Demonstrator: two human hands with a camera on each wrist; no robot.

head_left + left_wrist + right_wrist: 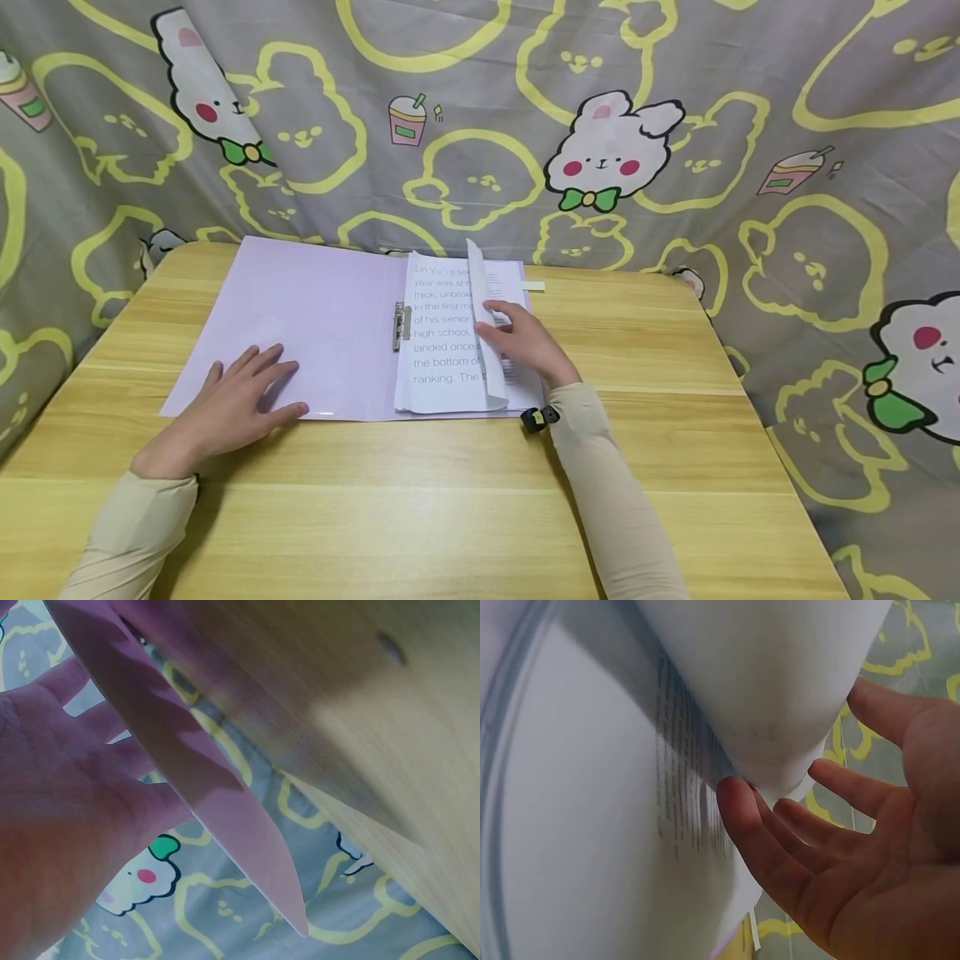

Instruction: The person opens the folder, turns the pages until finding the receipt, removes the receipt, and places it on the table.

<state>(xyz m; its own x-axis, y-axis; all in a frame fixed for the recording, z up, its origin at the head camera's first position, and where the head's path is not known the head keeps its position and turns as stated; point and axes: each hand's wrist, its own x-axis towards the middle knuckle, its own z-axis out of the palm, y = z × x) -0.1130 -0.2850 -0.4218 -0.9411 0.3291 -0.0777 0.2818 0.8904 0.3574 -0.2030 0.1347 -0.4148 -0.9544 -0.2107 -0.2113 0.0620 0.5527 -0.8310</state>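
Note:
In the head view a lilac folder [315, 300] lies spread on the table. A metal clip [401, 325] sits by its spine, beside a stack of printed sheets [442, 333]. The top sheet's right side is lifted and curled [487, 350] leftward, baring smaller print beneath. My right hand [528, 342] touches that curled side; in the right wrist view its fingers are spread at the lifted sheet [780, 690]. My left hand [232, 408] lies with spread fingers on the folder's left cover. In the left wrist view the cover hides some fingertips.
The wooden table [390, 517] extends around the folder. A pale tab [532, 286] sticks out past the folder's right edge. Behind and beside the table hangs a grey curtain [480, 108] with cartoon figures. A black band [536, 418] is on the right wrist.

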